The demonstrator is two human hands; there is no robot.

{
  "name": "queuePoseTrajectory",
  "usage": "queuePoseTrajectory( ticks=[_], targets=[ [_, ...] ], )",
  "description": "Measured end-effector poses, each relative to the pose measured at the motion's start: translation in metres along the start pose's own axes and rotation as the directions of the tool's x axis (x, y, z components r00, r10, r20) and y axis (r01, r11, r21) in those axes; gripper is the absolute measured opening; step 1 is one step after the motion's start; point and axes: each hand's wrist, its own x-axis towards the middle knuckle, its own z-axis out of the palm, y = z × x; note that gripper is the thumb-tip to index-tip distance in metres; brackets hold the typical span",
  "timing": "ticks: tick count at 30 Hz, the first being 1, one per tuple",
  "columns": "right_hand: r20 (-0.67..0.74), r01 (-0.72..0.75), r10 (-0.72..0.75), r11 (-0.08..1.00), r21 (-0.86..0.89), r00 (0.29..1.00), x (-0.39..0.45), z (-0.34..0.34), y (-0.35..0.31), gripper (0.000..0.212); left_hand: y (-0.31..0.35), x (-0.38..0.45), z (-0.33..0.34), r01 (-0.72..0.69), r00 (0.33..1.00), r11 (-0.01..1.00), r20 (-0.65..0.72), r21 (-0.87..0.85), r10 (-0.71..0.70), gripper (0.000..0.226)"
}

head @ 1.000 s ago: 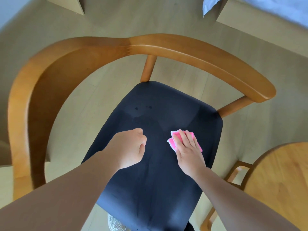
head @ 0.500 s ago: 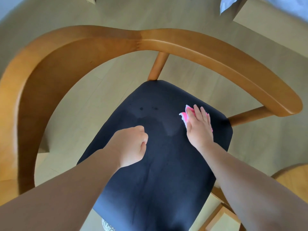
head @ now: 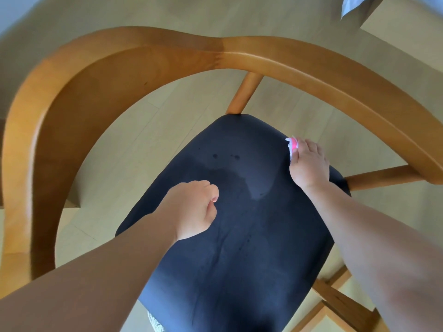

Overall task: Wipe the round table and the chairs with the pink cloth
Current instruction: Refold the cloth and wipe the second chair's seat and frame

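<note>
A wooden chair with a curved armrest-back (head: pixel 239 52) and a dark blue seat cushion (head: pixel 230 259) fills the view. My right hand (head: pixel 309 164) presses the pink cloth (head: pixel 293 143) onto the seat's far right edge, fingers lying over it; only a small corner of cloth shows. My left hand (head: pixel 194 207) is curled into a fist over the middle of the seat and holds nothing. A damp patch and a few dark spots (head: pixel 225 156) mark the cushion's far half. The round table is out of view.
Pale wood floor (head: pixel 134 149) surrounds the chair. Wooden bars of other furniture (head: pixel 335 300) cross the bottom right corner. A bed edge with white bedding (head: pixel 354 6) sits at the top right.
My right hand has slid the pink cloth away from me, from the seat's middle right to its far right edge. The left fist has stayed in place. The view has moved closer.
</note>
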Motion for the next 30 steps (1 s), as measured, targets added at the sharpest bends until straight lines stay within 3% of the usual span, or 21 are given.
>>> queuePoseTrajectory(
  ticks=[3, 10, 17, 30],
  targets=[
    [-0.015, 0.056, -0.057, 0.997, -0.046, 0.998, -0.016, 0.002, -0.002, 0.049, -0.003, -0.004, -0.004, -0.004, 1.0, 1.0, 0.001, -0.011, 0.004, 0.017],
    [-0.007, 0.222, -0.223, 0.972, -0.08, 0.975, -0.07, 0.008, -0.04, 0.06, -0.01, -0.021, -0.013, -0.127, 0.982, 0.987, 0.156, 0.094, 0.111, 0.021],
    [0.078, 0.476, -0.472, 0.878, -0.05, 0.878, -0.134, 0.026, -0.096, 0.064, -0.021, -0.033, -0.023, -0.047, 0.989, 0.992, 0.148, 0.117, 0.03, 0.015],
    [0.084, 0.58, -0.574, 0.802, -0.142, 0.814, -0.112, 0.031, -0.085, 0.052, -0.028, -0.037, -0.026, -0.014, 0.999, 0.994, 0.047, 0.106, 0.009, 0.019]
  ],
)
